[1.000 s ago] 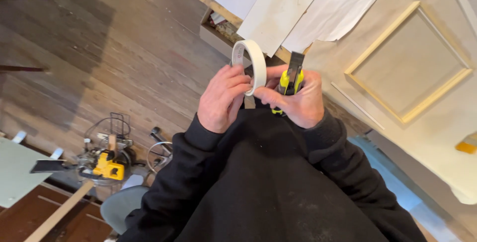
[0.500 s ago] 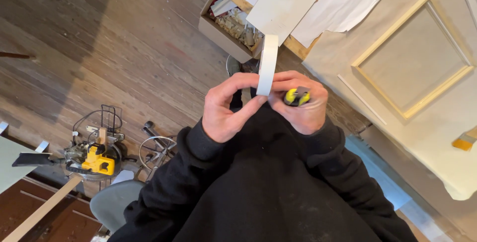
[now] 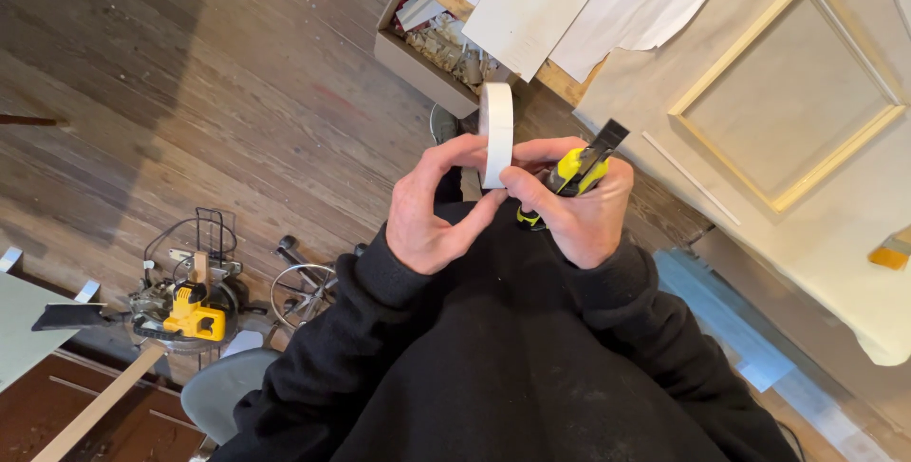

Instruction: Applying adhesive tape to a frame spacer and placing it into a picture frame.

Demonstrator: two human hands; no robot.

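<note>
Two hands at chest, meeting on white tape roll (image 3: 496, 132). Roll upright, edge-on, just above both. Left hand (image 3: 438, 208) pinches roll's lower rim; right hand (image 3: 581, 211) touches roll, fist closed on yellow-black utility knife (image 3: 577, 174), right of roll.

No labels, signs or screens showing. Only package-type item: an open wooden box (image 3: 418, 56) sitting on the floor at 12 o'clock, slightly left of centre, just under the edge of a white board. It's rectangular, brown-sided, lying at an angle, holding pale crumpled wrappers or bags; can't tell exactly what they are. Nothing else qualifying.
</note>
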